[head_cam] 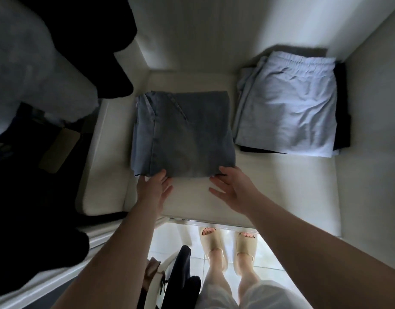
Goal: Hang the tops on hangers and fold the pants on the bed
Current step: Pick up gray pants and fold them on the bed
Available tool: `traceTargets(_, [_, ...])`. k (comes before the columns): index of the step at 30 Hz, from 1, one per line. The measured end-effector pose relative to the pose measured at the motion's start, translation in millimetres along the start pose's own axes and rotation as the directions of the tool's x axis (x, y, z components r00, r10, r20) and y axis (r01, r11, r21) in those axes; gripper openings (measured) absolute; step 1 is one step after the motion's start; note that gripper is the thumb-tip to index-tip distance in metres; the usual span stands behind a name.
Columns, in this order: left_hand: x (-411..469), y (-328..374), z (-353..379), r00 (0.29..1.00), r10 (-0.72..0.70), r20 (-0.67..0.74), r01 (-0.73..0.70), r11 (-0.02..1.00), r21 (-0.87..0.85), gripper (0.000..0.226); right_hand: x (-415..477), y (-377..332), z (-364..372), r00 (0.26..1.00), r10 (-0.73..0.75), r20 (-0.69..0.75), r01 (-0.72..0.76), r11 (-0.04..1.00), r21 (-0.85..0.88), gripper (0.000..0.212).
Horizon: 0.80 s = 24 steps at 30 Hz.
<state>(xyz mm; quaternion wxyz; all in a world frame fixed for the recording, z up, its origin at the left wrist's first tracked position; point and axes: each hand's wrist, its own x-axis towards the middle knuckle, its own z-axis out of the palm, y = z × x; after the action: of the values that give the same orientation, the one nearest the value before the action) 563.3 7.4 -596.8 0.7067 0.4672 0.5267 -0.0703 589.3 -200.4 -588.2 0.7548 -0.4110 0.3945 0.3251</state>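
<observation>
Folded blue jeans [183,134] lie flat on a white wardrobe shelf [281,188]. My left hand [153,188] is at the jeans' near left corner, fingers straight and touching the fabric edge. At the near right corner is my right hand [231,186], fingers spread and relaxed, fingertips touching the edge. To the right sits a stack of folded pants, light grey sweatpants [288,105] on top with dark garments under them.
Hanging tops, one pale [31,63] and one black [98,41], fill the upper left. The white shelf walls close in behind and at the right. Below the shelf edge are my feet in beige slippers [227,244] and dark clothes [181,275] on the floor.
</observation>
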Motion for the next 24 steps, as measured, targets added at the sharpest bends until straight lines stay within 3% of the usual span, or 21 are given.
traceTargets(6, [39.5,58.0,44.5,0.991,0.079,0.108,-0.086,0.994,0.062,0.061,33.5,-55.9,36.6,0.998,-0.057,0.031,0.057,0.998,0.018,0.048])
traceTargets(11, [44.9,75.8,66.7,0.987,0.09,0.133,-0.105,0.988,0.114,0.054,46.2,-73.5,41.7,0.997,-0.023,0.069,0.026,0.999,-0.038,0.037])
traceTargets(16, [22.7,51.2,59.1,0.989,0.106,0.1,-0.123,0.976,0.18,0.072,39.3,-56.1,23.8,0.998,-0.034,0.05,0.037,0.998,-0.051,0.036])
traceTargets(21, [-19.7,9.6,41.7,0.994,0.031,0.104,-0.055,0.969,0.24,0.063,14.7,-27.4,-7.6,1.0,0.003,-0.007,-0.004,0.995,-0.096,0.049])
traceTargets(24, [-47.4,-15.6,30.5,0.994,-0.012,0.108,-0.02,0.957,0.291,0.055,-8.3,-10.4,-26.5,0.998,0.004,-0.06,-0.018,0.97,-0.24,0.05])
